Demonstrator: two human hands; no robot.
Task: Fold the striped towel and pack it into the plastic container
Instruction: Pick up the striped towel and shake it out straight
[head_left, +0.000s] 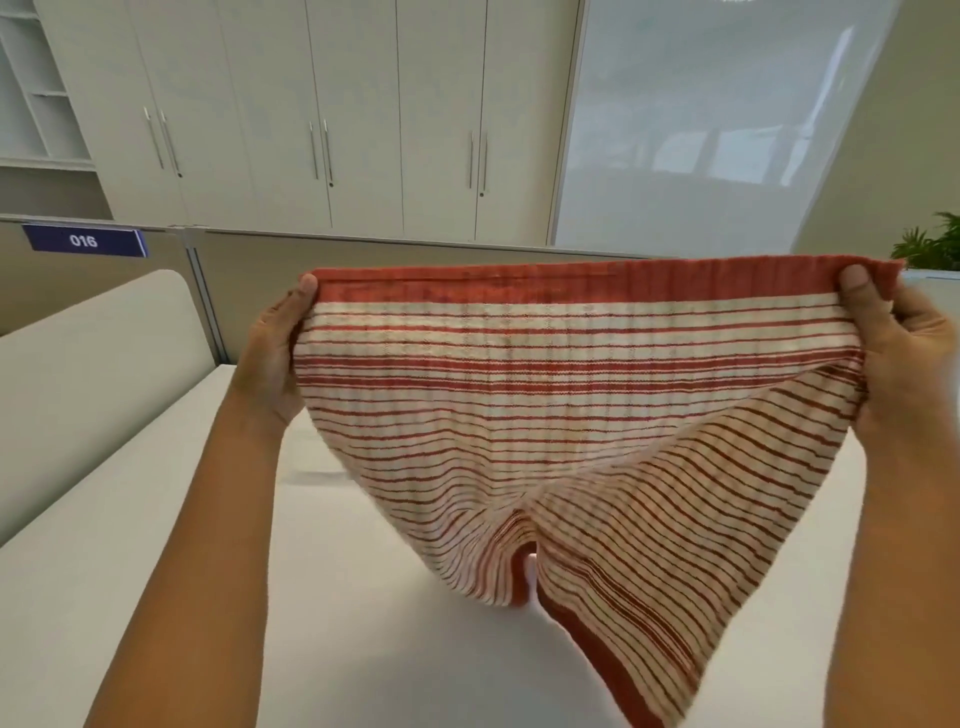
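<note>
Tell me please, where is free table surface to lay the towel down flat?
The white table shows bare between the left hand and the hanging towel, and toward the near edge. The towel hides the table's middle and right side. The right hand grips the other corner. No container is in view.

Towel (571, 415) red-and-cream striped, solid red border; table (363, 623) white.

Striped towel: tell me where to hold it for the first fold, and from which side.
Keep the grip on the two top corners of the striped towel, left hand and right hand pinching the solid red hem from the outer sides. That edge is stretched straight; the lower part hangs bunched and twisted, so it gives no clean line.
</note>
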